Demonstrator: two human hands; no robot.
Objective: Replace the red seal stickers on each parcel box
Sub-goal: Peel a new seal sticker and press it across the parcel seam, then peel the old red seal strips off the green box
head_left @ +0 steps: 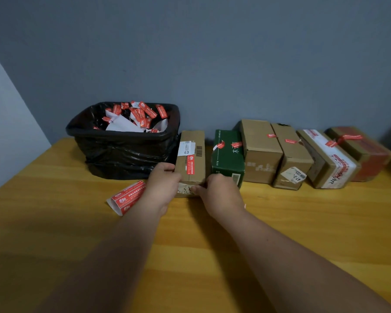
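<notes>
A narrow brown parcel box (191, 152) stands on the wooden table (54, 222) with a flat red seal sticker (190, 164) across its top. My left hand (163, 186) grips the box's near left corner. My right hand (219, 193) holds its near right corner, fingertips at the front face. A sheet of red seal stickers (127, 197) lies on the table just left of my left wrist. To the right stands a row of boxes: a green box (227, 159), two plain brown ones (261, 150) (291, 159), a white-taped box (330, 163) and a red-printed box (363, 154), each with crumpled red stickers.
A bin lined with a black bag (122, 143) stands behind and left of the held box, filled with peeled red stickers and white backing paper. A grey wall runs along the table's far edge.
</notes>
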